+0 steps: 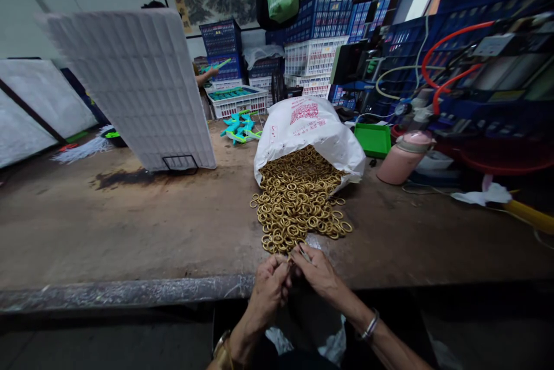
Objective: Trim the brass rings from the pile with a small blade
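Note:
A white sack (309, 127) lies on its side on the brown workbench (130, 225), and a heap of gold-coloured rings (298, 200) spills out of its mouth toward me. My left hand (269, 286) and my right hand (318, 272) meet at the bench's front edge, just below the near end of the heap. Both have their fingers curled around a small item pinched between them; it is too small to make out clearly. My right wrist wears a metal bracelet, my left a gold-coloured watch.
A white ribbed panel (138, 84) leans upright at the back left. A pink bottle (404, 156), a green tray (373, 139) and machinery with red hoses (454, 64) crowd the right. Blue and white crates (314, 41) stack behind. Another person's hand (208, 74) shows behind the panel.

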Demonstrator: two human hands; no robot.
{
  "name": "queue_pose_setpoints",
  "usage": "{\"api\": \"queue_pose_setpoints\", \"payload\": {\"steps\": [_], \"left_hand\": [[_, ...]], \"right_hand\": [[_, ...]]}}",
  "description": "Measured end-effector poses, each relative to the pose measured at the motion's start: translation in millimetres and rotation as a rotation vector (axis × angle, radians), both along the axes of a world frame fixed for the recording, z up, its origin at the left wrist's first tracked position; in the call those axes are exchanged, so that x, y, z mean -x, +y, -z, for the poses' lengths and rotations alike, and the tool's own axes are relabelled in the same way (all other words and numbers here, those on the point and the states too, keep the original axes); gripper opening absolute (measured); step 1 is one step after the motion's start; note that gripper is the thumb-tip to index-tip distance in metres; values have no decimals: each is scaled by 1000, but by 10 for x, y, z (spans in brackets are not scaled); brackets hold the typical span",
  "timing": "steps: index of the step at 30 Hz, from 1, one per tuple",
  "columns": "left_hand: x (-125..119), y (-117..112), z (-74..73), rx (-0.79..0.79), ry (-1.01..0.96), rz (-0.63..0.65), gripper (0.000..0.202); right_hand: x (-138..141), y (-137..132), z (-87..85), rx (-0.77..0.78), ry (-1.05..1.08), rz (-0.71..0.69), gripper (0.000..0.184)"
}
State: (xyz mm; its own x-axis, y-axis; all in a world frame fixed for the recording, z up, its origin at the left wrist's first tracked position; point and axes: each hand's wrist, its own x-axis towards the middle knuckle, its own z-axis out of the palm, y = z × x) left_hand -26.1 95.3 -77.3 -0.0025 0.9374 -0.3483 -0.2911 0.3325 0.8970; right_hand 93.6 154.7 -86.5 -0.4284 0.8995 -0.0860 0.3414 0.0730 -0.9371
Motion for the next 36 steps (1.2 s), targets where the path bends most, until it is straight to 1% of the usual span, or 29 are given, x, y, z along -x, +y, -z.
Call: {"api": "queue_pose_setpoints", "payload": {"steps": [2, 4, 9, 11, 13, 15, 17, 20, 22, 24, 26, 28, 32, 36], "left_hand": [[-15, 1, -2, 34, -11, -1, 29], [-27, -3, -5, 12, 3, -17, 29], [-10, -22, 51, -168, 136, -26, 28], [7, -24, 85, -238, 210, -31, 27], [16, -23, 96, -271, 250, -30, 27], [14, -21, 73, -241, 229, -13, 27], [4, -19, 25, -164, 174, 7, 26], [-8, -10, -39, -89, 131, -6, 26], [-4, -2, -47, -82, 146, -35, 28], [9, 4, -29, -91, 168, -65, 29], [21, 8, -1, -119, 182, -83, 30], [29, 10, 25, -154, 175, -86, 29], [30, 7, 69, -184, 131, -72, 26], [33, -8, 116, -189, 137, -74, 23]], "right_hand": [[1, -2, 4, -4, -3, 2, 28], [3, 0, 31, -4, -11, 0, 27], [6, 22, 126, -19, -39, -14, 28], [10, 27, 141, -28, -58, -13, 28], [14, 26, 134, -27, -68, -10, 28], [18, 21, 104, -15, -57, -8, 28], [15, 19, 63, 15, -33, -19, 30], [-15, 34, 16, 43, -32, 6, 32], [-50, 45, 6, -15, -96, 59, 30], [-83, 38, 4, -137, -195, 73, 26], [-99, 5, -2, -250, -289, 16, 18], [-91, -47, -16, -311, -373, -62, 13], [-47, -134, -23, -387, -551, -150, 24], [-48, -141, 28, -445, -614, -191, 26]]}}
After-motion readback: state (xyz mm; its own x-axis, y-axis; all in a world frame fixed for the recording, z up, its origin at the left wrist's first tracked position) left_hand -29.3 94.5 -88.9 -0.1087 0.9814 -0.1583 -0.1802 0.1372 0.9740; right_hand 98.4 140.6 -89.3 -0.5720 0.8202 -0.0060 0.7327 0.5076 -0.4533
